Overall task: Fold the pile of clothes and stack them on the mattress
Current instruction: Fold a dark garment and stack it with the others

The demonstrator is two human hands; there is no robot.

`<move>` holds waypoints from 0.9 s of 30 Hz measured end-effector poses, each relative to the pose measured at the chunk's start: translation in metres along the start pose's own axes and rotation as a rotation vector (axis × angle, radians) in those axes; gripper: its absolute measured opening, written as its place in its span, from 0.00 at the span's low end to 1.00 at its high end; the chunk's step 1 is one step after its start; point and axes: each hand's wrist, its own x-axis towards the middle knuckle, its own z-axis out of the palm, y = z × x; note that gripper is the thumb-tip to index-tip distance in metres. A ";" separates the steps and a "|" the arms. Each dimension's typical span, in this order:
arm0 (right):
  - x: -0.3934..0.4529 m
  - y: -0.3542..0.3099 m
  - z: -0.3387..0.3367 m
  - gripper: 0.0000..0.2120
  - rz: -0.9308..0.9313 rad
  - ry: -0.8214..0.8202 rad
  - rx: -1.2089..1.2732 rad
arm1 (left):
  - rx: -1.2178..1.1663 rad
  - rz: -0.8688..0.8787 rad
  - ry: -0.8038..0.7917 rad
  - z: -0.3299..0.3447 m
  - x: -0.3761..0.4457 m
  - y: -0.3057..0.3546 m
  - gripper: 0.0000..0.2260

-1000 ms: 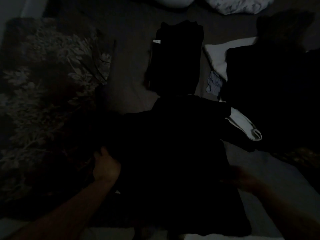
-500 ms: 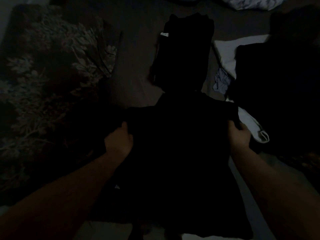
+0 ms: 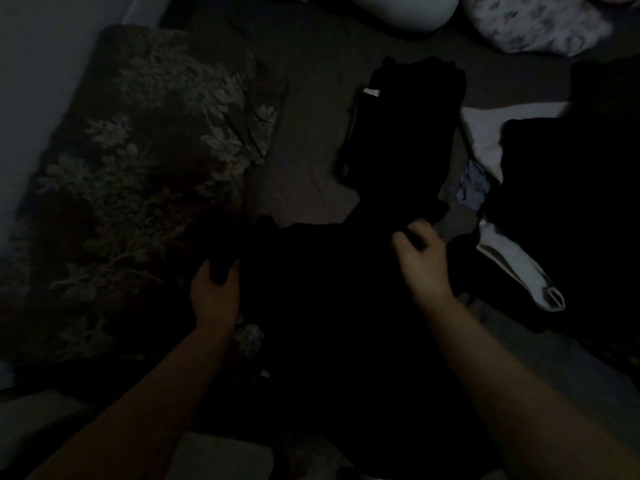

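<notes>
The room is very dark. A black garment (image 3: 329, 306) lies spread on the mattress (image 3: 308, 161) in front of me. My left hand (image 3: 215, 292) grips its left edge, thumb and fingers curled round a fold of cloth. My right hand (image 3: 420, 258) is blurred and sits over the garment's upper right part, fingers bent onto the cloth. Beyond it lies a folded black stack (image 3: 405, 133) with a small white label. A dark pile of clothes (image 3: 571, 209) sits at the right, with white pieces (image 3: 519, 268) poking out.
A floral blanket (image 3: 138, 188) covers the left side. Two pillows, one pale (image 3: 391, 8) and one patterned (image 3: 533, 22), lie at the top. A small bluish cloth (image 3: 472, 190) sits between the folded stack and the pile.
My right hand moved from the garment's right edge inward and up over its middle. My left hand shifted slightly left along the left edge. The camera tilted a little.
</notes>
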 end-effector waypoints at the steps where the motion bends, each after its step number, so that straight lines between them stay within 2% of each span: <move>1: -0.008 -0.005 0.023 0.09 -0.104 -0.020 -0.067 | -0.014 -0.006 -0.013 -0.006 0.006 0.000 0.12; 4: -0.036 -0.011 0.089 0.07 -0.294 -0.176 -0.191 | -0.193 -0.120 -0.083 -0.022 0.024 0.000 0.08; 6: -0.048 -0.004 0.126 0.09 -0.393 -0.309 -0.285 | -0.379 -0.316 -0.181 -0.031 0.030 0.002 0.11; 9: -0.060 0.012 0.167 0.09 -0.414 -0.558 -0.398 | -0.620 -0.592 -0.319 -0.037 0.031 0.002 0.17; 12: -0.067 0.023 0.182 0.10 -0.428 -0.685 -0.491 | -0.662 -0.637 -0.320 -0.036 0.030 -0.005 0.16; 14: -0.068 0.024 0.180 0.09 -0.495 -0.703 -0.550 | -0.654 -0.591 -0.361 -0.034 0.029 -0.008 0.19; 16: -0.072 0.022 0.178 0.08 -0.604 -0.722 -0.582 | -0.548 -0.513 -0.377 -0.029 0.028 -0.008 0.22; 17: -0.074 0.021 0.176 0.11 -0.648 -0.736 -0.577 | -0.490 -0.489 -0.359 -0.027 0.028 -0.007 0.23; 19: -0.078 0.020 0.173 0.15 -0.650 -0.750 -0.532 | -0.472 -0.517 -0.338 -0.021 0.029 -0.004 0.22; 21: -0.081 0.018 0.169 0.08 -0.652 -0.747 -0.507 | -0.520 -0.591 -0.363 -0.016 0.034 0.001 0.18; 23: -0.082 0.021 0.165 0.07 -0.680 -0.765 -0.511 | -0.472 -0.614 -0.357 -0.014 0.037 0.003 0.15; 25: -0.079 0.023 0.159 0.10 -0.572 -0.761 -0.477 | -0.411 -0.577 -0.285 -0.012 0.039 0.001 0.17; 27: -0.065 0.026 0.145 0.12 -0.417 -0.518 -0.351 | -0.353 -0.500 -0.228 -0.012 0.038 0.001 0.19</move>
